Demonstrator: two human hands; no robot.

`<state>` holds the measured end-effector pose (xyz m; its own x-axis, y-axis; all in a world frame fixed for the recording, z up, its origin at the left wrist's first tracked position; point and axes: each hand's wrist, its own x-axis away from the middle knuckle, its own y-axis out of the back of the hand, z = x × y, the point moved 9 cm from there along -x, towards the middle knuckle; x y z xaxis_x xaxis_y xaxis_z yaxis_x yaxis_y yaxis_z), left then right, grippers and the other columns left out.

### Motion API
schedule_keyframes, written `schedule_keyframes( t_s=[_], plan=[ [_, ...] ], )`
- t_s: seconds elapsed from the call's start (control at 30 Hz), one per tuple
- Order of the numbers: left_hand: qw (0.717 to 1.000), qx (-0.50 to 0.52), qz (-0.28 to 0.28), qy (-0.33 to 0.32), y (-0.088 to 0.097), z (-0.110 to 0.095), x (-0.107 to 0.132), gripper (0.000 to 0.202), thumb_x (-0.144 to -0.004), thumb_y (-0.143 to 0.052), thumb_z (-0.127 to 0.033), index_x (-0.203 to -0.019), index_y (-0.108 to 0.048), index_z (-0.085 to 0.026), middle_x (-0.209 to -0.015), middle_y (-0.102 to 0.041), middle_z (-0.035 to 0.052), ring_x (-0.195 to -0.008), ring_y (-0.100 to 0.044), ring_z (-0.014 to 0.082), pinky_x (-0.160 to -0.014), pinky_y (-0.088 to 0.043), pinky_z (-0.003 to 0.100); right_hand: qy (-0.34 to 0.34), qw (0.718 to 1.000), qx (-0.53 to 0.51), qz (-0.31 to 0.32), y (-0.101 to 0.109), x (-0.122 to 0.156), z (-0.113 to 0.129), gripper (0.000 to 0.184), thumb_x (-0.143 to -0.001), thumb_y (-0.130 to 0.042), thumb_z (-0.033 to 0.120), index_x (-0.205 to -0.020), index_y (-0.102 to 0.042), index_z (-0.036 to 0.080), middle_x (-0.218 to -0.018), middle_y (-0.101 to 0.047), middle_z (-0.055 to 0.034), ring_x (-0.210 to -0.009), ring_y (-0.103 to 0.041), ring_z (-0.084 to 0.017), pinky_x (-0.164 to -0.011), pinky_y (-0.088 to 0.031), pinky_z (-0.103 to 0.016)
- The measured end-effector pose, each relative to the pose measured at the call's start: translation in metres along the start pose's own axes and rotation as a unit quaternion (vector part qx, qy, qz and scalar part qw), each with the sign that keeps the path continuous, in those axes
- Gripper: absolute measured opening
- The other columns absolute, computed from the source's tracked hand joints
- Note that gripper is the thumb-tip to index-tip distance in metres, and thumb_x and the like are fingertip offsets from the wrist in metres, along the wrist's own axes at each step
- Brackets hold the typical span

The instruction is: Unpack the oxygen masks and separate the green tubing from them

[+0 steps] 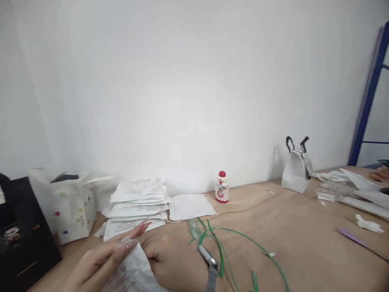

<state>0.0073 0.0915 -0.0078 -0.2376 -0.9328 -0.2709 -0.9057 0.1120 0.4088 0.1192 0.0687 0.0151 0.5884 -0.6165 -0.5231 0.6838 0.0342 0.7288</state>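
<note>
Left hand (91, 261): thumb and fingers clamped on a crumpled white packet (138, 269), low in view at the near side of the brown table (304, 231). Right hand (168, 253) curled against the packet, its fingers mostly hidden; cannot tell whether they grip. Watch (208, 257) on right wrist. Beyond: stack of packets (136, 209), clear mask (194, 228) with green tubing, red-capped bottle (222, 190) near the wall (188, 101).
</note>
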Motion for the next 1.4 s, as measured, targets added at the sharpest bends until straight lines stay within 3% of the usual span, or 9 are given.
schedule_keyframes(
  t_s=[0.17,0.33,0.67,0.77,0.87,0.97,1.03,1.2,1.4],
  plan=[
    [0.999,0.016,-0.042,-0.004,0.025,-0.009,0.006,0.043,-0.078,-0.050,-0.055,-0.108,-0.065,-0.030,-0.124,-0.057,-0.0010,-0.124,-0.041,0.0265,-0.104,-0.027,0.039,-0.033,0.982,-0.126,-0.140,0.060,0.014,0.001,0.018,-0.082,-0.056,0.025,-0.091,-0.071,0.023,-0.087,-0.071,-0.0031,-0.082,-0.063,-0.015,-0.075,-0.048,-0.024],
    [0.999,0.038,-0.028,-0.017,0.029,-0.018,0.009,0.042,-0.080,-0.049,-0.054,-0.107,-0.066,-0.028,-0.129,-0.052,-0.0005,-0.126,-0.038,0.0260,-0.106,-0.023,0.040,-0.090,0.971,-0.139,-0.173,0.093,0.031,-0.008,0.016,-0.082,-0.058,0.024,-0.088,-0.072,0.026,-0.089,-0.071,-0.0017,-0.083,-0.064,-0.015,-0.075,-0.050,-0.025],
    [0.999,0.032,-0.026,-0.020,0.010,-0.023,0.000,0.041,-0.078,-0.051,-0.055,-0.099,-0.071,-0.025,-0.128,-0.052,0.0016,-0.125,-0.041,0.0281,-0.106,-0.029,0.041,-0.082,0.989,-0.111,0.059,0.027,0.017,0.014,0.029,-0.081,-0.050,0.009,-0.088,-0.072,0.027,-0.078,-0.072,0.0013,-0.070,-0.063,-0.015,-0.067,-0.049,-0.025],
    [0.993,0.074,-0.088,0.002,0.023,-0.014,0.000,0.041,-0.079,-0.053,-0.052,-0.107,-0.066,-0.026,-0.125,-0.057,0.0005,-0.125,-0.042,0.0248,-0.108,-0.025,0.039,-0.072,0.975,-0.200,-0.068,0.045,0.013,0.005,0.028,-0.085,-0.049,0.020,-0.108,-0.064,0.028,-0.103,-0.068,-0.0018,-0.097,-0.060,-0.017,-0.087,-0.046,-0.031],
    [0.967,0.175,-0.180,0.052,0.039,-0.003,0.005,0.039,-0.080,-0.053,-0.050,-0.107,-0.066,-0.025,-0.124,-0.060,0.0002,-0.123,-0.044,0.0218,-0.107,-0.028,0.036,-0.096,0.910,-0.293,-0.277,0.073,0.022,-0.025,0.063,-0.080,-0.060,0.036,-0.136,-0.031,0.033,-0.137,-0.044,-0.0048,-0.128,-0.035,-0.018,-0.105,-0.030,-0.040],
    [0.914,0.305,-0.254,0.086,0.042,0.001,0.009,0.037,-0.081,-0.055,-0.045,-0.104,-0.067,-0.019,-0.115,-0.066,0.0056,-0.115,-0.053,0.0236,-0.101,-0.037,0.038,-0.116,0.874,-0.405,-0.242,0.055,0.011,-0.047,0.114,-0.059,-0.079,0.036,-0.142,0.001,0.035,-0.147,-0.025,-0.0092,-0.132,-0.030,-0.022,-0.105,-0.028,-0.044],
    [0.883,0.371,-0.273,0.092,0.037,0.001,0.008,0.035,-0.082,-0.055,-0.040,-0.103,-0.068,-0.016,-0.107,-0.069,0.0097,-0.109,-0.058,0.0265,-0.095,-0.044,0.042,-0.131,0.851,-0.481,-0.166,0.033,-0.001,-0.052,0.122,-0.053,-0.082,0.033,-0.141,0.002,0.034,-0.143,-0.032,-0.0116,-0.125,-0.040,-0.023,-0.100,-0.035,-0.046],
    [0.902,0.382,-0.197,0.032,0.024,-0.006,0.003,0.042,-0.074,-0.064,-0.044,-0.105,-0.067,-0.016,-0.113,-0.066,0.0114,-0.112,-0.056,0.0293,-0.094,-0.045,0.042,-0.143,0.863,-0.474,-0.103,0.021,-0.004,-0.044,0.070,-0.058,-0.080,0.027,-0.121,-0.049,0.022,-0.112,-0.062,-0.0073,-0.107,-0.056,-0.023,-0.093,-0.044,-0.041],
    [0.933,0.309,-0.156,-0.096,0.042,-0.024,0.025,0.064,-0.049,-0.073,-0.061,-0.098,-0.071,-0.021,-0.104,-0.070,0.0128,-0.108,-0.055,0.0406,-0.093,-0.041,0.055,0.005,0.925,-0.333,-0.183,0.067,0.016,-0.015,0.033,-0.070,-0.070,0.029,-0.103,-0.064,0.025,-0.109,-0.066,-0.0055,-0.105,-0.058,-0.022,-0.097,-0.041,-0.040]
  ],
)
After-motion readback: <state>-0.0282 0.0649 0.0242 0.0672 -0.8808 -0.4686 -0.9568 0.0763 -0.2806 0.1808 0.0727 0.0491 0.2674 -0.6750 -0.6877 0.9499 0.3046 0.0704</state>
